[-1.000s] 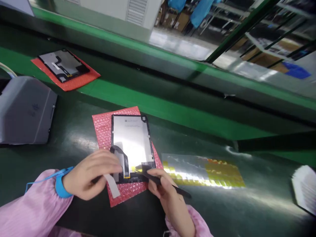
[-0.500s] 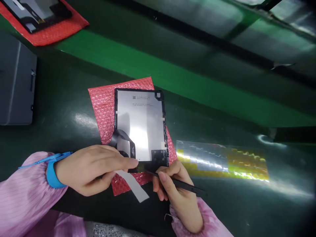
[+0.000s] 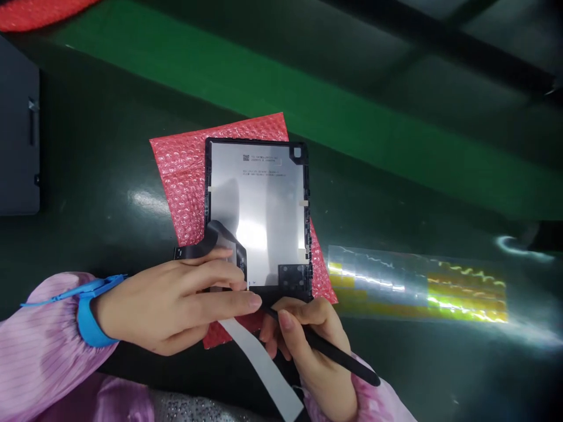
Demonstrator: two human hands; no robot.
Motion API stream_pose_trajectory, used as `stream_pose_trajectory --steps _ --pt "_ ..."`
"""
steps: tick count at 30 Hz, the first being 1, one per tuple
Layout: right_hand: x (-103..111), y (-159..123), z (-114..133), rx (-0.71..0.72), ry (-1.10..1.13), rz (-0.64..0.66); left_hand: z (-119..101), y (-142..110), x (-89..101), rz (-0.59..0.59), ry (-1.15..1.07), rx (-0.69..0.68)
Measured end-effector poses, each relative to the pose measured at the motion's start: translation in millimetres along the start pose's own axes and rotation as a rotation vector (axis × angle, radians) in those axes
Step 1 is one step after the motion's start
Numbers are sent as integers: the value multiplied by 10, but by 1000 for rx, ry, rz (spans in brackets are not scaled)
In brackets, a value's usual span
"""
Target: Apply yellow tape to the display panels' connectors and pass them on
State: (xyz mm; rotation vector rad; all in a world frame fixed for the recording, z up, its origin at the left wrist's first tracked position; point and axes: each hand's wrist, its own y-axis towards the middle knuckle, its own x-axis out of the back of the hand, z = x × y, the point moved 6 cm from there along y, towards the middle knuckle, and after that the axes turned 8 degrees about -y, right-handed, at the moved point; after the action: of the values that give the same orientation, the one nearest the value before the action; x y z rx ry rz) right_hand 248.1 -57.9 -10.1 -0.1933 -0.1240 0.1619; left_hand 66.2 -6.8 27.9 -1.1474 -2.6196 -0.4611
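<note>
A tablet display panel lies back-side up, silvery with a black frame, on a red bubble-wrap sheet on the dark green bench. A black flex cable curls from its lower left. My left hand, with a blue wrist strap, lies over the panel's near edge, fingers pinched on a white strip that trails toward me. My right hand grips a black stylus-like tool, its tip at the panel's bottom edge beside my left fingertips.
A clear sheet carrying yellow tape pieces lies right of the panel. A grey box stands at the left edge. A bright green rail runs across behind. More red bubble wrap shows at the top left.
The view has tipped down and closer. The white strip has been drawn out longer toward me from under my left fingers. The tool tip stays at the panel's bottom edge.
</note>
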Motion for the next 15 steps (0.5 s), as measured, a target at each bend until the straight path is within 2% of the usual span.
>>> stream_pose_trajectory --steps 4,8,15 --pt "-11 0 27 35 6 19 50 17 -25 28 25 56" --pt "-17 0 34 19 -9 25 56 13 -38 27 62 35" --pt "-22 33 110 -1 -169 33 39 -35 -74 45 207 -45"
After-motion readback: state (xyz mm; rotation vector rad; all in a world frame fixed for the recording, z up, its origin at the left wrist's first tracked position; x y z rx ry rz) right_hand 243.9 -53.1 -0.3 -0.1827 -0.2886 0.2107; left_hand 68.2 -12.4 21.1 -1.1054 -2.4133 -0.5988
